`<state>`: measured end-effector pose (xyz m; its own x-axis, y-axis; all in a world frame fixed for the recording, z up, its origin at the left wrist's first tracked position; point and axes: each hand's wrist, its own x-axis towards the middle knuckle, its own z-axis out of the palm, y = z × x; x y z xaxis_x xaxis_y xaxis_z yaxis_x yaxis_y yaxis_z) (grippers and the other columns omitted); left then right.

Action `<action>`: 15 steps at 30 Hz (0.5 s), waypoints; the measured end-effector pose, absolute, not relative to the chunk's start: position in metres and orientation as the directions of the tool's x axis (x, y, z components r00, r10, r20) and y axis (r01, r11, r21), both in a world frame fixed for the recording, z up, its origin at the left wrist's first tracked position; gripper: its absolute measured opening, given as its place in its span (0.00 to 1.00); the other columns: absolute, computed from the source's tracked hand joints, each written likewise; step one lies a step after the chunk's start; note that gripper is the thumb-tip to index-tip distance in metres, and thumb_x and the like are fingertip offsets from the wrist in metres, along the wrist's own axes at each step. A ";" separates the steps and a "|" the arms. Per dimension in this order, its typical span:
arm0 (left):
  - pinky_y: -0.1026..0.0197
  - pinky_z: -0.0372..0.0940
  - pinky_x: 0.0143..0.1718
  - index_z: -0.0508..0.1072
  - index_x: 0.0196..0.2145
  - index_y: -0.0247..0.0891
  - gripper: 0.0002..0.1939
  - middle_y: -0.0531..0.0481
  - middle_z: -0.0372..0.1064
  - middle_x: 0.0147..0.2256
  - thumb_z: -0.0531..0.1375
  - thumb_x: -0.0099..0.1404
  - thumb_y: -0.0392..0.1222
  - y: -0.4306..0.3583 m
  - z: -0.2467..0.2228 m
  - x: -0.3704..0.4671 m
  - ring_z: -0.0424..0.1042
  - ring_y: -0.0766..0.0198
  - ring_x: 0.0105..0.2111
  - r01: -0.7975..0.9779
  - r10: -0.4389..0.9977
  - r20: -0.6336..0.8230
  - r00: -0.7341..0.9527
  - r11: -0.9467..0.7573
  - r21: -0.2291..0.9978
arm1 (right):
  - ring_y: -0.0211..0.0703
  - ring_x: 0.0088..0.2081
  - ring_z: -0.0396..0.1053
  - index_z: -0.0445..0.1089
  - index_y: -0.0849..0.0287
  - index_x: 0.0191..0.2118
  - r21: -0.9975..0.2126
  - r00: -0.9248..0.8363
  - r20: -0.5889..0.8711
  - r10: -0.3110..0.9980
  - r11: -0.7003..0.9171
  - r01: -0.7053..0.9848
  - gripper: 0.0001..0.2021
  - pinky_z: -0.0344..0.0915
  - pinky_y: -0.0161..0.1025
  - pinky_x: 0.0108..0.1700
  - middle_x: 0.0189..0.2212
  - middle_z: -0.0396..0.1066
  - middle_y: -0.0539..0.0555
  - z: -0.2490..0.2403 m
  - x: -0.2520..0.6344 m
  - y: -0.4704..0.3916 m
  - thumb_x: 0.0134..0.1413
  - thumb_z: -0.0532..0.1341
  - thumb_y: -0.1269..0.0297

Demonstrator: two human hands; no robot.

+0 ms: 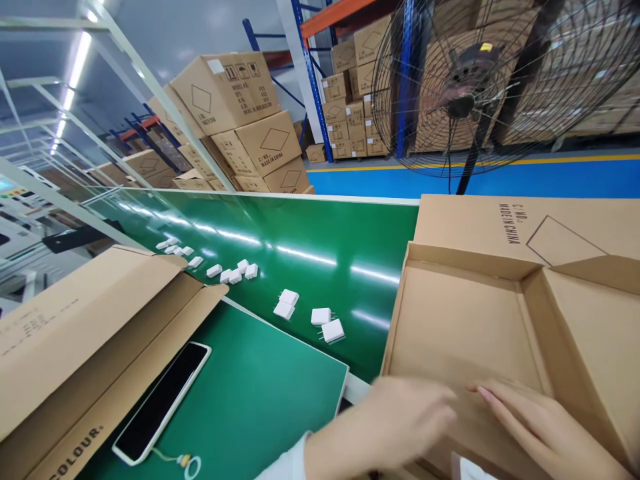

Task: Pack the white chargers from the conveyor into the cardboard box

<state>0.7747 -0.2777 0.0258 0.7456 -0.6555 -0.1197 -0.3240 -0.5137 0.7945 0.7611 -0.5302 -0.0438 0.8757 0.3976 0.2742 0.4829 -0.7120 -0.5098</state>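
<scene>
My left hand is over the near left part of a shallow cardboard box. Its fingers are smeared by motion, so I cannot tell whether they grip anything. Just to the right, my right hand reaches over the same box, fingers stretched out and close together, with nothing visible in them. A small gap separates the two hands. Below them, a white item is cut off by the bottom edge. Several white plug chargers lie loosely along the green conveyor belt, beyond my left hand.
On the left, an open carton borders a green work surface with a phone on it. Behind the belt stand stacked cartons and a large black fan. A carton's printed side rises behind the shallow box.
</scene>
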 end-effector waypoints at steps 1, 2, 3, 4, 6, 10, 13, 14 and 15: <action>0.58 0.62 0.47 0.69 0.50 0.45 0.18 0.48 0.71 0.47 0.45 0.69 0.43 -0.266 0.029 0.784 0.70 0.57 0.46 -0.275 -0.543 -0.156 0.825 -0.627 0.729 | 0.40 0.37 0.74 0.75 0.53 0.36 -0.507 0.875 0.274 0.400 -0.712 0.485 0.16 0.71 0.29 0.40 0.36 0.76 0.49 -0.045 0.761 -0.531 0.62 0.50 0.57; 0.58 0.61 0.47 0.69 0.49 0.43 0.17 0.47 0.71 0.47 0.45 0.68 0.40 -0.253 0.030 0.794 0.69 0.57 0.47 -0.208 -0.411 -0.205 0.888 -0.758 0.619 | 0.40 0.37 0.74 0.75 0.52 0.36 -0.509 0.875 0.268 0.403 -0.712 0.484 0.17 0.71 0.29 0.40 0.35 0.76 0.48 -0.045 0.762 -0.531 0.62 0.50 0.56; 0.56 0.61 0.48 0.69 0.48 0.40 0.16 0.45 0.70 0.47 0.46 0.67 0.37 -0.240 0.029 0.804 0.68 0.56 0.48 -0.134 -0.278 -0.257 0.926 -0.875 0.465 | 0.40 0.37 0.74 0.75 0.52 0.35 -0.513 0.876 0.263 0.404 -0.710 0.482 0.17 0.71 0.28 0.39 0.35 0.76 0.48 -0.046 0.763 -0.531 0.62 0.50 0.56; 0.55 0.61 0.48 0.69 0.47 0.38 0.15 0.42 0.70 0.47 0.48 0.66 0.36 -0.228 0.025 0.814 0.67 0.54 0.49 -0.064 -0.161 -0.301 0.940 -0.950 0.307 | 0.41 0.37 0.74 0.76 0.51 0.35 -0.518 0.878 0.260 0.402 -0.709 0.478 0.18 0.71 0.28 0.39 0.35 0.76 0.48 -0.046 0.763 -0.531 0.62 0.49 0.56; 0.51 0.62 0.47 0.68 0.46 0.33 0.13 0.37 0.69 0.46 0.54 0.63 0.36 -0.209 0.012 0.830 0.67 0.48 0.49 0.031 -0.006 -0.370 0.929 -0.995 0.094 | 0.41 0.36 0.75 0.76 0.52 0.35 -0.522 0.880 0.256 0.401 -0.709 0.475 0.19 0.71 0.27 0.39 0.35 0.76 0.49 -0.045 0.764 -0.530 0.62 0.48 0.55; 0.50 0.64 0.41 0.66 0.47 0.31 0.23 0.35 0.71 0.42 0.64 0.53 0.37 -0.197 -0.012 0.844 0.71 0.44 0.43 0.117 0.077 -0.421 0.904 -0.991 0.069 | 0.42 0.36 0.75 0.76 0.52 0.36 -0.509 0.883 0.232 0.409 -0.723 0.468 0.20 0.71 0.28 0.39 0.35 0.76 0.49 -0.041 0.763 -0.529 0.63 0.47 0.54; 0.53 0.63 0.44 0.68 0.45 0.37 0.20 0.40 0.72 0.42 0.62 0.54 0.35 -0.196 -0.011 0.846 0.71 0.49 0.45 0.080 0.010 -0.414 0.910 -0.985 0.151 | 0.41 0.35 0.75 0.76 0.52 0.36 -0.498 0.881 0.232 0.412 -0.728 0.471 0.19 0.72 0.28 0.38 0.35 0.76 0.49 -0.035 0.761 -0.527 0.63 0.48 0.55; 0.56 0.63 0.45 0.69 0.44 0.39 0.18 0.44 0.72 0.42 0.62 0.54 0.35 -0.194 -0.007 0.846 0.70 0.53 0.45 0.039 -0.057 -0.416 0.908 -0.975 0.220 | 0.41 0.35 0.75 0.76 0.52 0.35 -0.496 0.878 0.239 0.414 -0.726 0.477 0.19 0.72 0.28 0.38 0.34 0.76 0.49 -0.034 0.761 -0.526 0.63 0.48 0.55; 0.59 0.63 0.46 0.69 0.43 0.41 0.16 0.47 0.72 0.43 0.61 0.55 0.36 -0.191 -0.002 0.846 0.70 0.57 0.45 -0.001 -0.146 -0.412 0.899 -0.944 0.331 | 0.41 0.35 0.75 0.76 0.52 0.35 -0.494 0.874 0.247 0.419 -0.721 0.485 0.20 0.72 0.28 0.37 0.34 0.76 0.49 -0.033 0.762 -0.525 0.63 0.47 0.55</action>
<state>0.8457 -0.1913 -0.0024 0.8993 -0.1457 -0.4124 -0.0012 -0.9437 0.3307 0.7617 -0.5249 -0.0332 0.8738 0.4189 0.2468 0.4853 -0.7211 -0.4944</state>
